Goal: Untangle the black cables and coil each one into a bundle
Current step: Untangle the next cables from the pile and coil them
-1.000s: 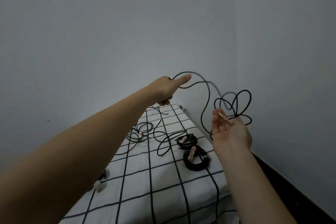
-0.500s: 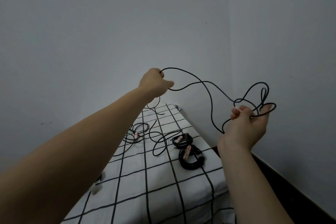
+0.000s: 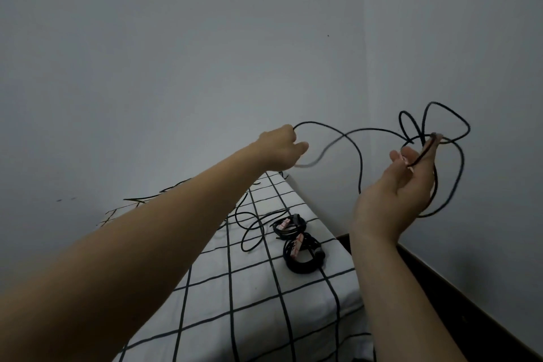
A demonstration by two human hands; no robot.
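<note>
Cable [image 3: 360, 161] is limp and springy; it's pinched in the closed left hand [image 3: 283, 150], loops draped over the open right hand's [image 3: 399, 188] fingers [image 3: 423, 156] — best gripped there.

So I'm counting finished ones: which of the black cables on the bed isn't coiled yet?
The loose cable sprawled in open curves left of the two coiled bundles; those are tight rings with pinkish ties.
</note>
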